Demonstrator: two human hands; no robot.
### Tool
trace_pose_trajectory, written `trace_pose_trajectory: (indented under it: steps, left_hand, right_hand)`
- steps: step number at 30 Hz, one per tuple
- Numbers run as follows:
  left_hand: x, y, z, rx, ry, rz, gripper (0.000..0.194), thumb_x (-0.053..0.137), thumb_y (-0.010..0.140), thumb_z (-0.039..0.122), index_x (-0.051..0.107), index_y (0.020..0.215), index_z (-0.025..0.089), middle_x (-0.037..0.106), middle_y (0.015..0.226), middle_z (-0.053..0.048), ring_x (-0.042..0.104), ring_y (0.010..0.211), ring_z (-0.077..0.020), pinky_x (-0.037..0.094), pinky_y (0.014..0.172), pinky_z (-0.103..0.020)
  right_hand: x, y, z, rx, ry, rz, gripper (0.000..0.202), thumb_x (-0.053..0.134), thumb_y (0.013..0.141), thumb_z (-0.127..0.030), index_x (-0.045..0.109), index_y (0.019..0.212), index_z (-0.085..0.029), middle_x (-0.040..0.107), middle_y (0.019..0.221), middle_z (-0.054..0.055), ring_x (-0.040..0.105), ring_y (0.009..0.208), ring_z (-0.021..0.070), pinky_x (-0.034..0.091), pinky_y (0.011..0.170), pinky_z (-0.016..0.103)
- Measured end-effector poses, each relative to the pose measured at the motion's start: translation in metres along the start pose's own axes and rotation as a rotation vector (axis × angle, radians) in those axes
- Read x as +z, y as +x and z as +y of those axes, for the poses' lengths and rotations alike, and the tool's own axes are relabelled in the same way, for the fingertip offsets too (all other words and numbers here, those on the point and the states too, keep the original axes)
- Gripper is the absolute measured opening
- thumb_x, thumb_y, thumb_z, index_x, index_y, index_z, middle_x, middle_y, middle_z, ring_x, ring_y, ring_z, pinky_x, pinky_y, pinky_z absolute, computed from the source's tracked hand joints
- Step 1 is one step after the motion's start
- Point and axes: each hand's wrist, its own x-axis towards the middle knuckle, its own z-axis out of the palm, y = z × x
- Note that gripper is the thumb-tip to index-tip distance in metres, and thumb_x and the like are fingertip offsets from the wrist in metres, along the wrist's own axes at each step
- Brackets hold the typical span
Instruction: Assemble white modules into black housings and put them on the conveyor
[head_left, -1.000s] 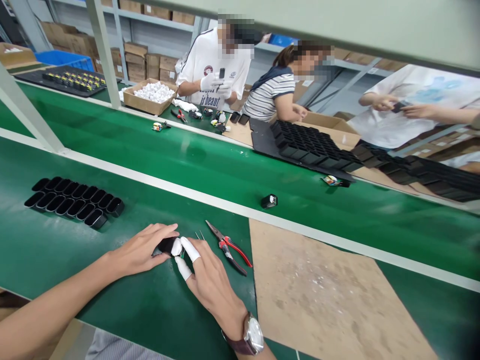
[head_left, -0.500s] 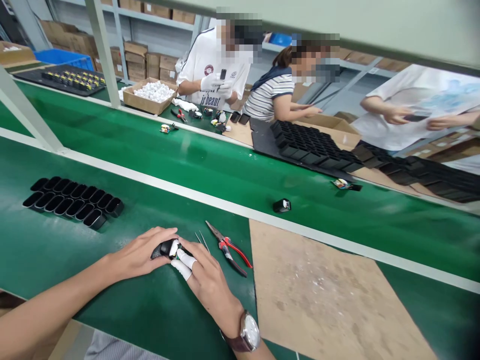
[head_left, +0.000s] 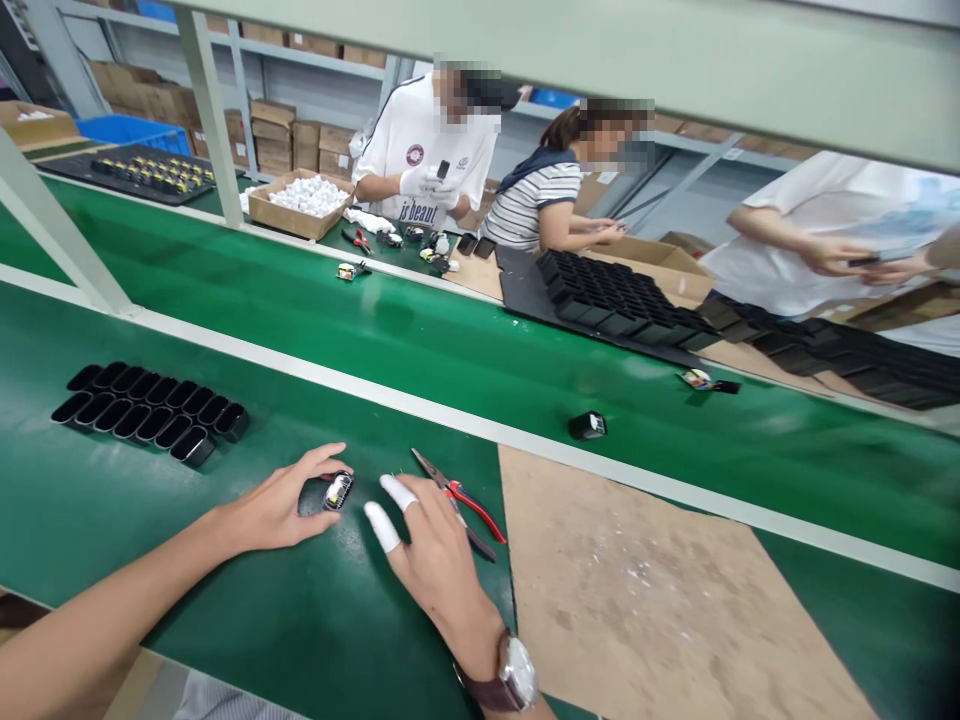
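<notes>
My left hand (head_left: pixel 279 508) is closed around a small black plastic housing (head_left: pixel 339 491), thumb on the near side and fingers on the far side. White and yellow parts show inside the housing's open end, which faces right. Apart from it, my right hand (head_left: pixel 433 548) hovers to the right with fingers spread and nothing in them; two fingertips wear white finger cots. Red-handled long-nose pliers (head_left: pixel 459 492) lie just beyond that hand, partly covered by it. Thin metal tips, perhaps tweezers, barely show by its fingers.
Two rows of empty black housings (head_left: pixel 142 412) stand at left. A brown board (head_left: pixel 660 580) lies at right. Past a white rail (head_left: pixel 420 412), the green conveyor (head_left: pixel 450 345) carries a filled housing (head_left: pixel 588 426) and circuit assemblies (head_left: pixel 709 381). Three people work opposite beside stacked black housings (head_left: pixel 615 300).
My right hand has drawn back to the right, off the housing, and its fingers have spread. The circuit part now sits within the housing in my left hand. Conveyor items have shifted right.
</notes>
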Motion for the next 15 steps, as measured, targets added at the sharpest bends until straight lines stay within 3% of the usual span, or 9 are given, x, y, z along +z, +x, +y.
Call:
trace_pose_trajectory:
  steps: [4,8,15]
  left_hand:
    - [0.002,0.000,-0.004,-0.008,0.009,0.015,0.087,0.076,0.093,0.029,0.023,0.161,0.033,0.065,0.145,-0.007,0.066,0.132,-0.0258,0.053,0.114,-0.046]
    - [0.005,0.000,-0.008,-0.016,0.043,0.035,0.089,0.080,0.092,0.032,0.025,0.161,0.034,0.065,0.143,-0.007,0.067,0.128,-0.0259,0.055,0.112,-0.046]
    - [0.010,-0.003,-0.004,0.025,0.118,0.062,0.088,0.082,0.092,0.041,0.027,0.161,0.038,0.068,0.137,-0.005,0.067,0.127,-0.0281,0.055,0.110,-0.048]
  right_hand:
    - [0.000,-0.010,0.014,0.125,-0.287,-0.086,0.024,0.057,0.104,-0.026,0.063,0.122,-0.010,0.068,0.103,0.016,0.069,0.091,0.0317,0.059,0.073,0.043]
    - [0.006,-0.015,0.014,0.077,-0.264,-0.153,0.019,0.047,0.101,-0.011,0.066,0.104,-0.015,0.065,0.090,0.010,0.068,0.078,0.0270,0.056,0.067,0.039]
    - [0.001,-0.009,-0.005,-0.014,-0.039,-0.020,0.025,0.045,0.105,-0.011,0.062,0.122,-0.015,0.066,0.105,0.009,0.064,0.075,0.0197,0.047,0.061,0.032]
